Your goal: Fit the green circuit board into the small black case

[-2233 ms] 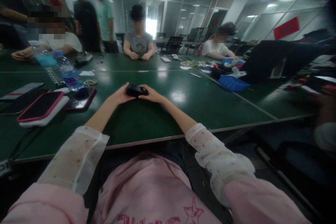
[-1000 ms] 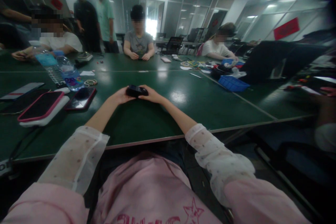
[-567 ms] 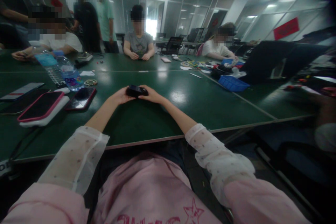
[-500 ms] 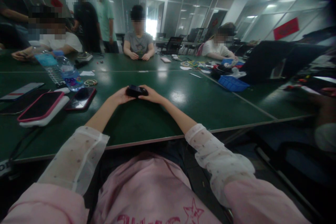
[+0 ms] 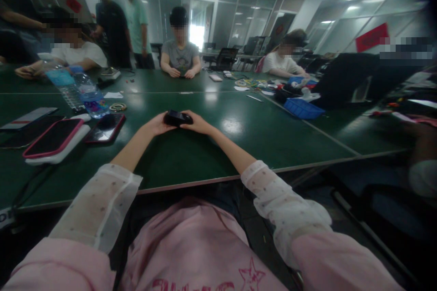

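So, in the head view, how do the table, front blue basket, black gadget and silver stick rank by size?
Largest to smallest, as they look:
1. table
2. front blue basket
3. black gadget
4. silver stick

Table [image 5: 205, 159] laid out around a device [image 5: 175, 118].
From the device, between left hand [image 5: 160, 125] and right hand [image 5: 197, 123]: phone [image 5: 106, 127] at nine o'clock, bottles [image 5: 89, 95] at ten, seated person [image 5: 180, 54] at twelve, basket [image 5: 303, 108] at three.

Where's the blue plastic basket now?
Head view, right side of the green table: the blue plastic basket sits beyond the right hand, right of the pen.
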Available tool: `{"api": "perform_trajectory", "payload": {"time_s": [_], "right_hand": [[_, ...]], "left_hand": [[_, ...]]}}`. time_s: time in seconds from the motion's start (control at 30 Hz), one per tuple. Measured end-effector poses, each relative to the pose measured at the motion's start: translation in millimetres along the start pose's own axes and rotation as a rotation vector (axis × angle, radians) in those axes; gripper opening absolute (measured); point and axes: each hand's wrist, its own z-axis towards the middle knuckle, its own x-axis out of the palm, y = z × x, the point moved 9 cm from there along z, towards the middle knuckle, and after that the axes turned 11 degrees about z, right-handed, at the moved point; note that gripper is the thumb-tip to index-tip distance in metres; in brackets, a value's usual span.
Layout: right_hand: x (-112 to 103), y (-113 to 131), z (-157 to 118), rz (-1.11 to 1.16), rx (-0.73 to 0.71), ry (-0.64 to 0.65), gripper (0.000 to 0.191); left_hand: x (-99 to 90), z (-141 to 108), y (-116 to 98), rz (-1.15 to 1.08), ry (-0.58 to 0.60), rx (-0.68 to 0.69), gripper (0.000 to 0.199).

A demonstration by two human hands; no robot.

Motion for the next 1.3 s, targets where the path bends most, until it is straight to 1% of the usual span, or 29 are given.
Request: {"api": "perform_trajectory", "payload": {"time_s": [0.03, 0.07, 0.17, 0.43, 0.9, 1.07, 1.23, 1.3], "right_hand": [[-0.2, -0.5, 0.0, -0.004, 0.001, 0.0, 0.065], [-0.4, -0.7, 0.0, -0.007, 0.001, -0.001, 0.065], [-1.2, -1.4, -0.2, -0.012, 0.006, -0.006, 0.065], [-2.6, -4.0, -0.2, 0.005, 0.042, -0.013, 0.07], [-3.4, -6.8, -0.8, 0.008, 0.039, -0.025, 0.072], [-4.9, -6.9, -0.5, 0.012, 0.032, -0.036, 0.071], [-7.6, -9.0, 1.3, 0.021, 0.022, -0.055, 0.07], [-8.5, -9.6, 1.6, 0.018, 0.026, -0.058, 0.071]], "left_hand": [[-2.9, -2.2, -0.3, 0.05, -0.056, -0.006, 0.035], [-3.6, -4.4, -1.8, 0.067, -0.087, 0.001, 0.034], [-0.9, -9.2, -2.8, 0.07, -0.112, -0.005, 0.034], [0.2, -11.2, -4.6, 0.081, -0.121, 0.015, 0.036], [-2.4, -2.7, -1.5, 0.044, -0.057, 0.012, 0.036], [-2.0, -5.1, -2.6, 0.036, -0.088, 0.02, 0.038], [-3.6, -6.4, -2.6, 0.017, -0.123, 0.018, 0.044], [-3.6, -6.0, -2.4, 0.013, -0.121, 0.016, 0.045]]}}
